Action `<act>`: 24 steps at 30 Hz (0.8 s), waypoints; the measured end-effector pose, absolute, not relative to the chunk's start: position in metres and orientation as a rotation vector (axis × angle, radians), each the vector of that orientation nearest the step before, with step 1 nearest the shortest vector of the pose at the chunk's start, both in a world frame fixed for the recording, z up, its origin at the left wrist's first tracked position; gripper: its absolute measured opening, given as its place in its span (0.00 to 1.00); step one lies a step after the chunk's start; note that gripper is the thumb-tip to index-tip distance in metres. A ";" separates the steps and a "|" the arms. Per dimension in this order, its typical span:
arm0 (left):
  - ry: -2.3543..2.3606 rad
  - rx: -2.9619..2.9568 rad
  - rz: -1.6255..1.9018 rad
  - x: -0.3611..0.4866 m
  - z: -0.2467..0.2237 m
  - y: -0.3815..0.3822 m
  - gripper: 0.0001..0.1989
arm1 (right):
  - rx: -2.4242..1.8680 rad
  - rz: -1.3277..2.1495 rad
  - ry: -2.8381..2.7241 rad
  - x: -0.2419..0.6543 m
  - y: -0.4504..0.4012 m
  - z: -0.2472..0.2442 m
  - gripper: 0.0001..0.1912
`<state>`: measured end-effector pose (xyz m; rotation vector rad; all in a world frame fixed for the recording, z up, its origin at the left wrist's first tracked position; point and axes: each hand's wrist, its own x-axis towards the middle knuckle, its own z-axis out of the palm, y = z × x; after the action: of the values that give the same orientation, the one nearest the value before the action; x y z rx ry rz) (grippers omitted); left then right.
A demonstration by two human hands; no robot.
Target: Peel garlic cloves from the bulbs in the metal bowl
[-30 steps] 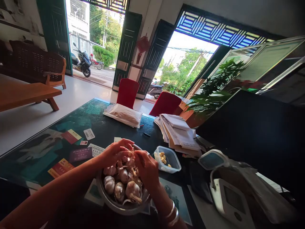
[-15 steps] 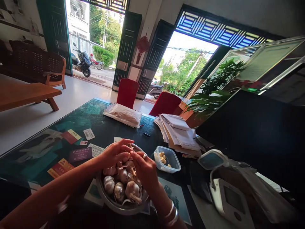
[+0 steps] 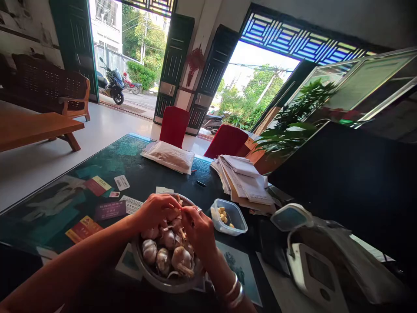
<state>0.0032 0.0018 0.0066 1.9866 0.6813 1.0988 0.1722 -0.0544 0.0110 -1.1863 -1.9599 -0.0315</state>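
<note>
A round metal bowl [image 3: 167, 287] full of garlic bulbs [image 3: 163, 261] stands on the dark glass-topped table. Over its far part, my left hand [image 3: 161, 209] and my right hand [image 3: 198, 228] meet at the fingertips. Both hands have their fingers pinched together; whatever lies between them is too small and hidden to name. A ring and two bangles are on the right hand and wrist. Just right of the bowl sits a clear plastic container [image 3: 239, 219] with several peeled cloves [image 3: 223, 215] at its left side.
Behind the bowl lie a plastic-wrapped packet [image 3: 169, 156] and a stack of papers [image 3: 244, 180]. Cards [image 3: 110, 209] are spread at the left. A white device [image 3: 317, 274], a dark monitor [image 3: 345, 178] and a plant [image 3: 293, 126] occupy the right side. Red chairs [image 3: 174, 126] stand beyond the table.
My left fingers, raised and spread before, have lowered and curled in against my right fingertips. My right hand has shifted only slightly.
</note>
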 end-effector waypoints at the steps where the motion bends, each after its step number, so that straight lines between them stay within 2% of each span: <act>1: 0.717 1.992 1.096 0.003 0.008 0.001 0.05 | -1.192 -0.027 -1.961 0.172 -0.054 0.011 0.07; 9: 0.790 1.670 1.103 0.001 0.009 0.003 0.06 | -1.230 -0.067 -2.003 0.170 -0.052 0.005 0.09; 16: 0.674 1.432 1.057 0.005 0.012 0.002 0.08 | -1.222 0.044 -1.973 0.173 -0.052 0.006 0.08; 24: 0.611 1.414 1.004 0.003 0.006 0.004 0.12 | -1.173 0.061 -1.949 0.170 -0.053 0.007 0.07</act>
<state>0.0025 0.0040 0.0062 1.4139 0.6114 1.0036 0.1703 -0.0530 0.0067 -1.1728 -1.9487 0.0607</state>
